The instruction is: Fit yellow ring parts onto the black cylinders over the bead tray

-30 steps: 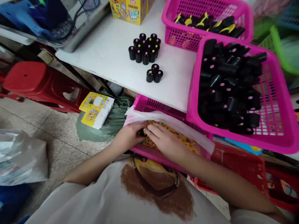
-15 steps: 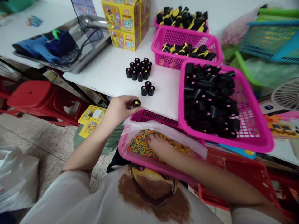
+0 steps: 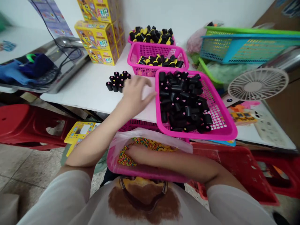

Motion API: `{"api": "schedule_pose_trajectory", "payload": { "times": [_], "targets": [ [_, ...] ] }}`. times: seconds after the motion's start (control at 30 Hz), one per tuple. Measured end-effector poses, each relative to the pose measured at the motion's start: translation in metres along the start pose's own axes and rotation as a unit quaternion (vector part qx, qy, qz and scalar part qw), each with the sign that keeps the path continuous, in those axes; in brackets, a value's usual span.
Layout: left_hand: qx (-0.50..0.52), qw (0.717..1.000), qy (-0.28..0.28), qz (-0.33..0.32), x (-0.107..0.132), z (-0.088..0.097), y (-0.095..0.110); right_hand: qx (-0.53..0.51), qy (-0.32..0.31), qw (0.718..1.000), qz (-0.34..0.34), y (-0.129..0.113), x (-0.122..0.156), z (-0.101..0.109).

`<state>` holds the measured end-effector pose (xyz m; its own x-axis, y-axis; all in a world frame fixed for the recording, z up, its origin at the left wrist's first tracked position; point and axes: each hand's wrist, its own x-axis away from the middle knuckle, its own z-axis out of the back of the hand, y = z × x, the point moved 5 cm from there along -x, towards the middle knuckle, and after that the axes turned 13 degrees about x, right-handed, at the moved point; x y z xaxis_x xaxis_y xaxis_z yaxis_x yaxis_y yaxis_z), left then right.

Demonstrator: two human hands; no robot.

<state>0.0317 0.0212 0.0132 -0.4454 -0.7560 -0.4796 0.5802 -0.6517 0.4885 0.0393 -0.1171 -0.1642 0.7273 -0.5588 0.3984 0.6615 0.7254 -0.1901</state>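
Note:
My left hand (image 3: 136, 93) reaches out over the white table (image 3: 89, 93), palm down with fingers spread, just right of a standing cluster of small black caps with pink dots (image 3: 116, 82). What lies under the palm is hidden. My right hand (image 3: 138, 153) rests in the coloured beads (image 3: 123, 158) inside a plastic-lined pink basket (image 3: 140, 171) on my lap; its fingers are sunk among the beads and covered by the plastic. A big pink basket (image 3: 225, 131) heaped with loose black caps sits on the table edge right beside my left hand.
Two more pink baskets (image 3: 152, 51) of black-and-yellow parts stand behind. Yellow boxes (image 3: 100, 40) are stacked at the back left, beside a metal tray (image 3: 53, 84). A white fan (image 3: 257, 83), blue and green baskets (image 3: 246, 47), a red stool (image 3: 28, 125) and a red crate (image 3: 234, 168) surround me.
My left hand rose from the lap basket with a black cap and moved forward over the table beside the standing caps. My right hand stayed in the beads. My view lifted.

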Motion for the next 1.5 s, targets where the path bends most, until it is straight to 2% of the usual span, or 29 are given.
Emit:
{"api": "schedule_pose_trajectory", "payload": {
  "times": [0.1,0.17,0.23,0.27,0.33,0.4,0.47,0.5,0.57,0.63,0.7,0.77,0.83,0.97,1.07,1.17,1.27,1.37,1.5],
  "targets": [
    [-0.034,0.983,-0.182,-0.009,-0.031,-0.044,0.046,-0.023,0.006,1.0,0.009,0.002,-0.002,0.001],
    [-0.06,0.967,-0.246,-0.01,-0.044,-0.069,0.06,-0.044,0.013,0.999,0.007,0.004,-0.001,0.001],
    [-0.061,0.963,-0.264,-0.015,-0.052,-0.081,0.063,-0.071,0.02,0.997,-0.002,0.008,0.002,0.0],
    [-0.049,0.965,-0.257,-0.017,-0.052,-0.079,0.062,-0.089,0.024,0.996,-0.006,0.011,0.004,-0.001],
    [0.003,0.973,-0.228,-0.026,-0.043,-0.063,0.059,-0.13,0.036,0.991,-0.009,0.018,0.011,-0.002],
    [0.089,0.977,-0.192,-0.036,-0.019,-0.031,0.056,-0.177,0.046,0.983,-0.005,0.026,0.02,-0.003],
    [0.182,0.969,-0.166,-0.014,0.019,0.005,0.048,-0.22,0.055,0.974,-0.006,0.035,0.031,-0.003],
    [0.215,0.962,-0.167,0.011,0.042,0.019,0.042,-0.237,0.059,0.97,-0.011,0.039,0.037,-0.002],
    [0.24,0.947,-0.198,0.079,0.091,0.031,0.026,-0.264,0.068,0.962,-0.021,0.046,0.048,0.0],
    [0.244,0.931,-0.219,0.16,0.139,0.025,0.008,-0.282,0.092,0.954,-0.029,0.048,0.059,0.005],
    [0.252,0.916,-0.229,0.213,0.178,0.006,-0.007,-0.287,0.139,0.947,-0.031,0.048,0.07,0.013],
    [0.251,0.908,-0.23,0.243,0.204,-0.017,-0.017,-0.263,0.196,0.944,-0.026,0.043,0.078,0.022],
    [0.241,0.91,-0.217,0.258,0.218,-0.034,-0.022,-0.199,0.235,0.951,-0.018,0.035,0.083,0.03],
    [0.227,0.923,-0.167,0.261,0.221,-0.043,-0.026,-0.011,0.249,0.968,-0.011,0.016,0.083,0.04],
    [0.231,0.925,-0.157,0.258,0.218,-0.043,-0.028,0.093,0.251,0.964,0.002,0.008,0.079,0.046],
    [0.238,0.925,-0.154,0.252,0.218,-0.046,-0.03,0.13,0.256,0.958,0.008,0.006,0.078,0.051],
    [0.25,0.924,-0.156,0.242,0.219,-0.047,-0.029,0.105,0.241,0.965,-0.002,0.008,0.082,0.055],
    [0.271,0.921,-0.161,0.23,0.216,-0.034,-0.022,0.058,0.172,0.982,-0.046,0.014,0.087,0.053],
    [0.309,0.906,-0.157,0.245,0.194,0.008,-0.017,0.039,0.012,0.996,-0.082,0.018,0.082,0.036]
  ]
}}
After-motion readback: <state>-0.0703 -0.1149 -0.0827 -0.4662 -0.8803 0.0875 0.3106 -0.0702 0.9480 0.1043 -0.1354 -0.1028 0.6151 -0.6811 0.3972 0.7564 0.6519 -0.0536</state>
